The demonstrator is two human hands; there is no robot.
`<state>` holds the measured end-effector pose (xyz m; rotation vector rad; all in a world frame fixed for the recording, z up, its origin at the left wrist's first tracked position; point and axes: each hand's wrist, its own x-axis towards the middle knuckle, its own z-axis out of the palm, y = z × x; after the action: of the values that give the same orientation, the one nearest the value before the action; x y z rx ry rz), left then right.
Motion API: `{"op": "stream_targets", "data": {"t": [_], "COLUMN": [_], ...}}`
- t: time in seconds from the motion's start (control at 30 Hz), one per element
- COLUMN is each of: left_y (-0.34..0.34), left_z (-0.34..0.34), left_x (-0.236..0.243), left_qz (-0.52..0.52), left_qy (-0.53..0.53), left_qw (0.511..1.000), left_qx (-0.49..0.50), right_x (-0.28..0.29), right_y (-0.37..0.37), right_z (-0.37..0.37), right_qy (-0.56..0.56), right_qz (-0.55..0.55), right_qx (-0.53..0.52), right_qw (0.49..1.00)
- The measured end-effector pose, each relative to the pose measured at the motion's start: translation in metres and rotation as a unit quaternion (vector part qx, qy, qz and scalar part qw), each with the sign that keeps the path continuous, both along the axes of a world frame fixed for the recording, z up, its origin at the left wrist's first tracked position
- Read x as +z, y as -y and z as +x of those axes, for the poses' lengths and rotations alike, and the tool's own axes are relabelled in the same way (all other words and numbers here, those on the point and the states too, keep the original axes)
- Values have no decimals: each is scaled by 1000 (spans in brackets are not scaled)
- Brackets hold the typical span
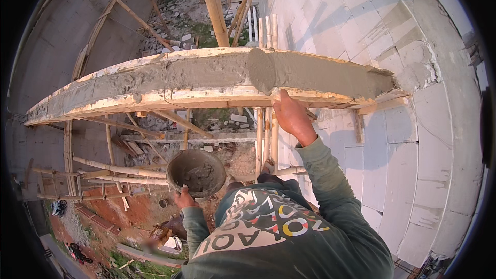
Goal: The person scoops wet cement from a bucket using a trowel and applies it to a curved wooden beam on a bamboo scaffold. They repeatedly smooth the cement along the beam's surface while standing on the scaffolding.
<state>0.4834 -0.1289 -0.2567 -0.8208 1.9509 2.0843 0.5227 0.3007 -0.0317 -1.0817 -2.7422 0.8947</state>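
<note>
A long wooden form (206, 95) spans the view and holds wet grey concrete (325, 75). My right hand (292, 115) is closed round a trowel (261, 67); its rounded, mortar-coated blade lies on the concrete right of the middle. The handle is mostly hidden in my fist. To the right of the blade the surface looks smoother; on the left it is lower and rougher. Below the form, my left hand (184, 198) grips the lower rim of a round bucket (221, 168) with wet mortar (201, 176) inside.
Grey block wall (398, 175) rises close on my right, meeting the form's end. Bamboo poles (266, 139) stand under and beyond the form, one thick pole (213, 5) rising behind it. Far below lie rubble (181, 20), red soil (139, 206) and a parked motorcycle (78, 253).
</note>
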Motion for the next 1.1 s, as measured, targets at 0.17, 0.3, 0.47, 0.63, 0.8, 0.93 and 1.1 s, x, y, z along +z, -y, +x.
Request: {"op": "stream_targets", "data": {"t": [0.17, 0.3, 0.47, 0.63, 0.8, 0.93, 1.1], "left_y": [-7, -7, -14, -24, -18, -24, -35], "left_z": [-4, -5, -10, -24, -24, -31, -35], "left_x": [7, 17, 17, 2, -10, -9, 3], "left_qz": [-7, 13, 32, 40, 14, -11, 35], "left_qy": [-2, -4, 9, 3, -7, -13, 1], "left_qw": [1000, 1000, 999, 999, 999, 999, 997], "left_qx": [15, -1, 6, -18, -29, -41, -69], "right_x": [13, 26, 15, 7, 16, 8, 4], "right_y": [23, 21, 7, 11, -13, 0, 18], "right_z": [-67, -50, -38, -47, -5, -14, -26], "right_qy": [-4, 42, 35, -54, 42, 5, -69], "right_qz": [44, 77, 69, 144, 167, 135, 163], "right_qx": [170, 87, 20, 141, -2, 34, 95], "right_qw": [984, 992, 997, 978, 985, 990, 980]}}
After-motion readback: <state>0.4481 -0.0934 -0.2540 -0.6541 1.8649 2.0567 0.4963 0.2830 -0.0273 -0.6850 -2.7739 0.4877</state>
